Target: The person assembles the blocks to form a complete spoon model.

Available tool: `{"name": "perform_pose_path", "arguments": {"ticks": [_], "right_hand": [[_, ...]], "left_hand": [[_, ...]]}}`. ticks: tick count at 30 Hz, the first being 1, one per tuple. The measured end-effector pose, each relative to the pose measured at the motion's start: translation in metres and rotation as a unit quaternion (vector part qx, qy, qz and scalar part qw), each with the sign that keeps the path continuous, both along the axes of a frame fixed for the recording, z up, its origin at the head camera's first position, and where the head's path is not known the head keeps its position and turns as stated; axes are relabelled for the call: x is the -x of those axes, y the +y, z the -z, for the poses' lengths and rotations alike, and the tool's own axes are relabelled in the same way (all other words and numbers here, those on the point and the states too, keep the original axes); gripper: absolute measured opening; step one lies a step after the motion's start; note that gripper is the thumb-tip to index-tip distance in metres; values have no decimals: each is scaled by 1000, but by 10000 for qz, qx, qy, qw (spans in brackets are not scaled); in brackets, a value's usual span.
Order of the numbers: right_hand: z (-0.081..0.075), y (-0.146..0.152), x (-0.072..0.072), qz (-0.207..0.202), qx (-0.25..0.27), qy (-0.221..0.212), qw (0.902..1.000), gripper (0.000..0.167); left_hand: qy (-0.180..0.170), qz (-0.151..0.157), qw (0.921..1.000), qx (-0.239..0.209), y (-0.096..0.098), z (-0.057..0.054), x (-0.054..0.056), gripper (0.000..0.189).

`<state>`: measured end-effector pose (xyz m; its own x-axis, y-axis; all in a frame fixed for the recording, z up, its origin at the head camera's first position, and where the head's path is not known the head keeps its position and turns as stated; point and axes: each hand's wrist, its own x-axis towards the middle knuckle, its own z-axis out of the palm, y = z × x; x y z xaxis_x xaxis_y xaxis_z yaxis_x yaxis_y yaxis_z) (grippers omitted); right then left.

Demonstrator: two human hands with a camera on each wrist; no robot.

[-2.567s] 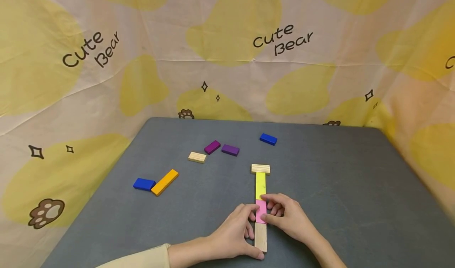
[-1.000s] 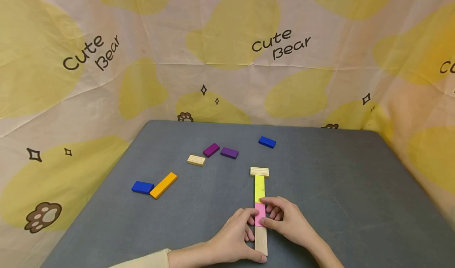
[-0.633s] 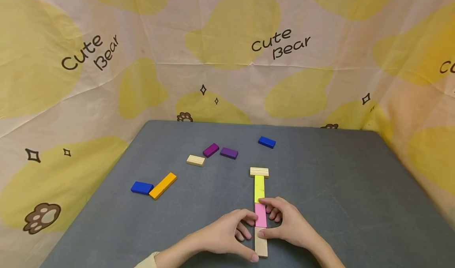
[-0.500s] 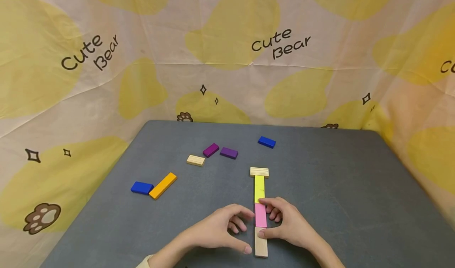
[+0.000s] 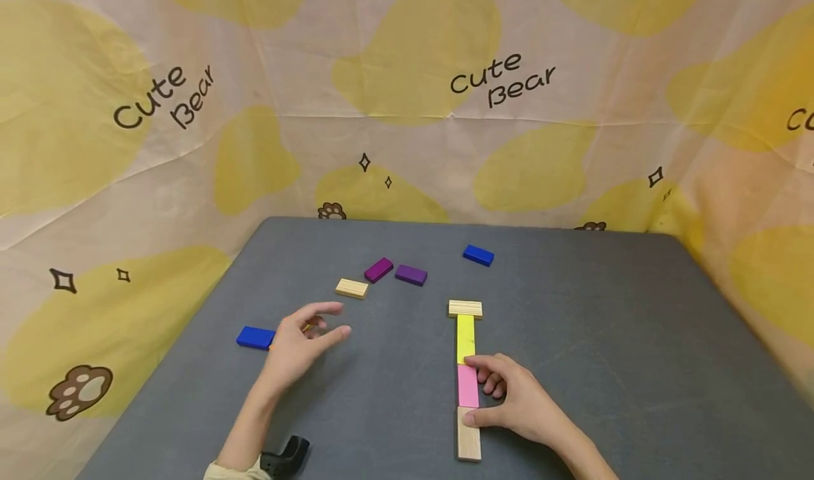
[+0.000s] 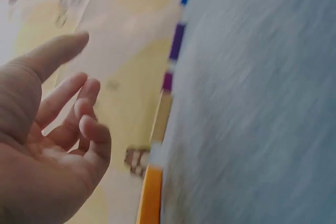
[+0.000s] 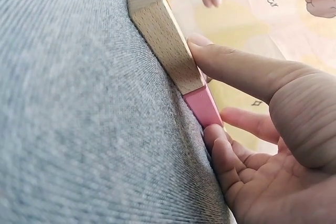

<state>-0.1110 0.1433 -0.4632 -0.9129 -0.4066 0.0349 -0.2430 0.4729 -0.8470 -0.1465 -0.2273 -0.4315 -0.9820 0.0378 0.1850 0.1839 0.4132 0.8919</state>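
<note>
My left hand (image 5: 294,346) hovers over the left of the table with thumb and fingers apart, holding nothing. Beneath it, the orange block (image 6: 151,198) is mostly hidden in the head view. My right hand (image 5: 520,404) rests on a line of flat wooden blocks. Its thumb lies on the plain wood block (image 5: 468,443) nearest me; its index fingertip touches near the joint of the pink block (image 5: 467,388) and the yellow block (image 5: 466,337). In the right wrist view, the other fingers are bent beside the pink block. Another plain block (image 5: 466,308) lies crosswise at the far end.
A blue block (image 5: 256,337) lies left of my left hand. Farther back are a plain block (image 5: 352,288), a magenta block (image 5: 379,270), a purple block (image 5: 411,275) and another blue block (image 5: 478,255). Patterned cloth (image 5: 407,56) surrounds the grey table (image 5: 604,310).
My left hand has let go of the block line and moved left and away from me, over the orange block. My right thumb has slid from the pink block onto the near plain block.
</note>
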Motion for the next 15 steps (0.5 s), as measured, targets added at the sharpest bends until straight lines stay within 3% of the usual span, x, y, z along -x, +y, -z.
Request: {"name": "perform_pose_path", "arguments": {"ticks": [3, 7, 15], "right_hand": [[0, 1, 0, 17, 5, 8, 10000, 71], [0, 1, -1, -1, 15, 8, 10000, 70], [1, 2, -1, -69, 33, 87, 9999, 69]], "left_hand": [[270, -636, 9974, 190, -20, 1, 3, 46], [248, -1192, 9911, 537, -39, 4, 3, 51], [153, -1312, 9861, 1007, -57, 15, 6, 48]]}}
